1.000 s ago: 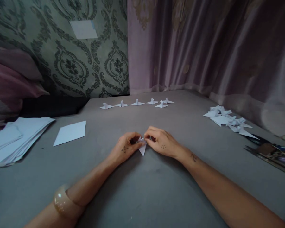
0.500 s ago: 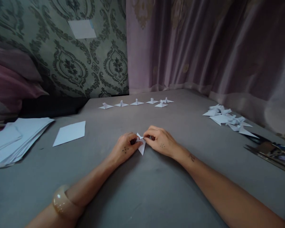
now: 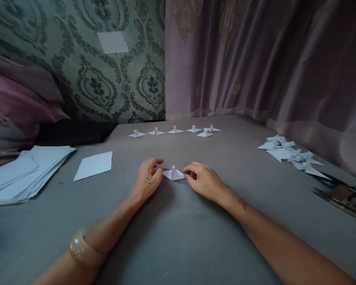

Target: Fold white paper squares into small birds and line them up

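Note:
Between my two hands is a small white origami crane (image 3: 173, 174), its wings spread out to the sides and a folded point standing up in the middle. My right hand (image 3: 202, 179) pinches the tip of the right wing between thumb and fingers. On the other side, my left hand (image 3: 148, 177) is open, thumb and forefinger apart, close by the left wing tip. Whether the left thumb touches the paper I cannot tell. A pale bangle (image 3: 84, 249) sits on my left forearm.
Several folded paper cranes (image 3: 174, 130) stand in a row at the back of the grey surface (image 3: 178, 237). More folded pieces lie in a pile (image 3: 287, 152) at right, beside scissors (image 3: 338, 202). At left are a square paper sheet (image 3: 94, 165) and a paper stack (image 3: 47, 166).
My left hand has let go of the paper and moved left, its fingers opening. The crane has turned, and its wings now spread sideways. The view has shifted slightly left.

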`<state>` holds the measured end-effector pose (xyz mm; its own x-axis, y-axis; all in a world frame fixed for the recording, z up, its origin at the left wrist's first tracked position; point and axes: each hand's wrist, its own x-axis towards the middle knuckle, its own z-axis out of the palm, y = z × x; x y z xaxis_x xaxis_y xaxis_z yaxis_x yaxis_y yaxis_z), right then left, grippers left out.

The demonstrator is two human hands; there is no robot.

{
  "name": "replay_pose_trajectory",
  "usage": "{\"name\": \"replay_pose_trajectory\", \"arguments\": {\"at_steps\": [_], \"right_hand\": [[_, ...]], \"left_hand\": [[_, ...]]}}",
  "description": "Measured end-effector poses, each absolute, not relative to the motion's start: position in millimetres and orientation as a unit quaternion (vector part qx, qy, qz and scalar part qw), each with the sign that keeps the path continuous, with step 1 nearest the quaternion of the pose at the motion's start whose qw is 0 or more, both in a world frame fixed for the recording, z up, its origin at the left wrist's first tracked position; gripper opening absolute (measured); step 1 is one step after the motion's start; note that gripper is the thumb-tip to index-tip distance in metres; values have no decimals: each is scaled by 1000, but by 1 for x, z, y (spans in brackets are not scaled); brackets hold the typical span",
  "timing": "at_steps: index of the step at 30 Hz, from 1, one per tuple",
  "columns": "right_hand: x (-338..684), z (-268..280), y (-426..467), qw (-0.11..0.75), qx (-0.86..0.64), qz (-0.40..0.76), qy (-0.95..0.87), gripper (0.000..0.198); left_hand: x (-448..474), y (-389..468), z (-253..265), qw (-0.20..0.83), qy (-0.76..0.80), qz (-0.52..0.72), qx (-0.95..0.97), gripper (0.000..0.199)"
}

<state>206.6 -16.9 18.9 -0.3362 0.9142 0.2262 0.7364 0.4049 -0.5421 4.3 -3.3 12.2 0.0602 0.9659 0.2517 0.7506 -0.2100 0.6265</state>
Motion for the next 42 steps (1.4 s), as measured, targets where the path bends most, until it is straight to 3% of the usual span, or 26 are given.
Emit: {"name": "replay_pose_trajectory", "arguments": {"at_steps": [5,10,16,21,28,36,42], "right_hand": [[205,20,-20,235,-521,163,-804,15],[206,19,-19,222,-538,153,-799,13],[205,13,-16,241,-541,155,-791,17],[201,8,-6,279,-541,181,-773,18],[193,4,5,259,-507,188,-801,13],[197,6,-9,264,-469,237,-809,9],[190,10,-16,290,-520,264,-759,10]], "left_hand": [[-3,2,1,110,546,256,790,26],[4,-12,10,144,627,206,737,24],[17,-22,20,303,634,285,652,32],[14,-11,11,274,628,346,641,33],[12,-5,1,285,553,369,691,45],[17,-7,-6,306,505,343,731,14],[19,-8,-2,285,511,329,741,13]]}}
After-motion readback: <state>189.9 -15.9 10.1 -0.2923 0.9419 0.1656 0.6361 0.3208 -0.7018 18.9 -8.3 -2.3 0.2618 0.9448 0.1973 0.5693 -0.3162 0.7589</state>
